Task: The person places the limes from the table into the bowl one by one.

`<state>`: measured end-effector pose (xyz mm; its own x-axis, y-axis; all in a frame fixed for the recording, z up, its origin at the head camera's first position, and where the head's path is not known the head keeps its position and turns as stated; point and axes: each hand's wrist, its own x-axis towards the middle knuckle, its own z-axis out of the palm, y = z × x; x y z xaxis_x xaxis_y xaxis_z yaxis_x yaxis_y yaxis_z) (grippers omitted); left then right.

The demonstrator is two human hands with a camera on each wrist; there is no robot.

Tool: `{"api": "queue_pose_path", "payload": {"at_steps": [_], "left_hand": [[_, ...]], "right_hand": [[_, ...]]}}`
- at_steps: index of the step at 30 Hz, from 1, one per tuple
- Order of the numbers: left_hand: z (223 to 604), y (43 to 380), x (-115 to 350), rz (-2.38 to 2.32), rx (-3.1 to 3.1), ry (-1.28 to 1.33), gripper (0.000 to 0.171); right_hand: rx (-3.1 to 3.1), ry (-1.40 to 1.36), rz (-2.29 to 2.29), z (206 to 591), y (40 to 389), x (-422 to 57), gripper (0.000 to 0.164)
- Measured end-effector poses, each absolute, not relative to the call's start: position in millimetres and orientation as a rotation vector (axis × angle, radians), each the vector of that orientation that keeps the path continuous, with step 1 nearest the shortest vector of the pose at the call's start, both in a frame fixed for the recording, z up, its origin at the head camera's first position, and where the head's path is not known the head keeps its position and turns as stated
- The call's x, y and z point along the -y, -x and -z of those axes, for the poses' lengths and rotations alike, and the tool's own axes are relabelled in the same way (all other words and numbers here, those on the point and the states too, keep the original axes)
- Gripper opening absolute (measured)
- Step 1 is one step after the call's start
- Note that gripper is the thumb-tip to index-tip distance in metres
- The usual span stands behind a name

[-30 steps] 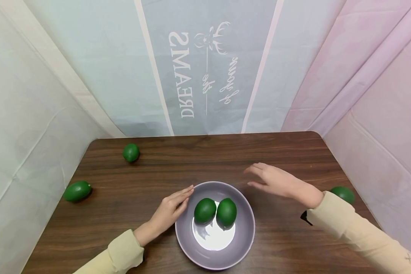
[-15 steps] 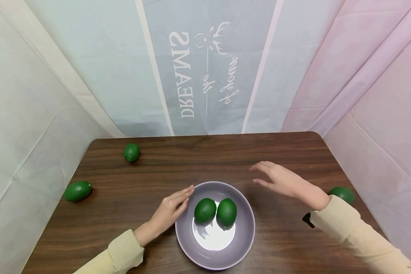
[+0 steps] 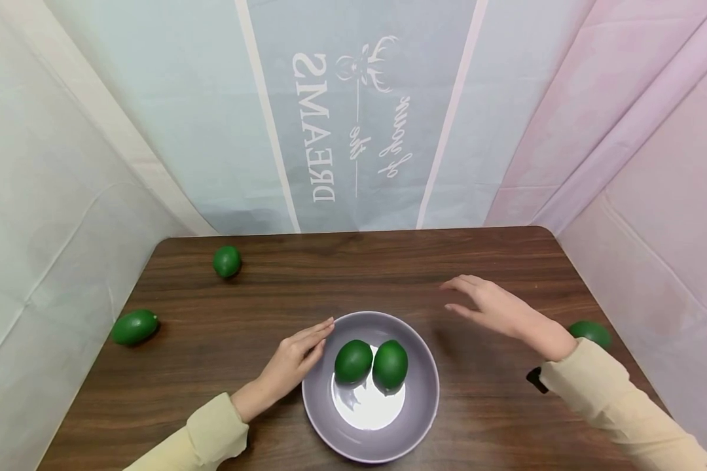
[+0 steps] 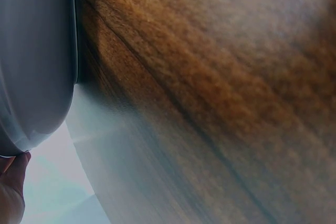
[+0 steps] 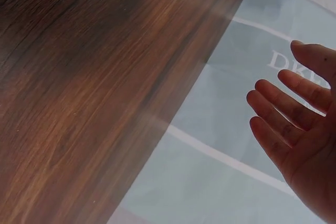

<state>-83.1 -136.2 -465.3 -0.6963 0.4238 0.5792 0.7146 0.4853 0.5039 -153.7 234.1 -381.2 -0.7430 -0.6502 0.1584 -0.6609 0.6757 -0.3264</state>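
A purple-grey bowl (image 3: 368,451) stands near the table's front edge with a lime (image 3: 353,362) and a second lime (image 3: 391,364) side by side inside. At its left rim rests my left hand (image 3: 294,363), fingers straight and nearly together; the left wrist view catches a fingertip (image 4: 21,163) at the bowl's edge. My right hand (image 3: 495,307) is raised over the table to the right of the bowl, holding nothing. In the right wrist view its fingers are spread and slightly bent, with the palm bare.
On the left of the brown wood table (image 3: 359,268) lie a lime (image 3: 135,327) and, farther back, another lime (image 3: 226,261). One more lime (image 3: 590,333) sits at the right edge, partly behind the right sleeve (image 3: 589,373). Printed cloth (image 3: 353,131) hangs behind.
My right hand has drifted to the right and slightly back, away from the bowl. The left hand, the bowl and the limes have stayed in place.
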Motion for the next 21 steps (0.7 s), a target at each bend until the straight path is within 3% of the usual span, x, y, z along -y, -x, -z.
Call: {"api": "queue_pose_path", "payload": {"at_steps": [21], "left_hand": [[461, 83, 136, 1.087, 2.38, 0.932, 0.031]], "right_hand": [[2.903, -1.019, -0.522, 384, 155, -259, 0.032]]}}
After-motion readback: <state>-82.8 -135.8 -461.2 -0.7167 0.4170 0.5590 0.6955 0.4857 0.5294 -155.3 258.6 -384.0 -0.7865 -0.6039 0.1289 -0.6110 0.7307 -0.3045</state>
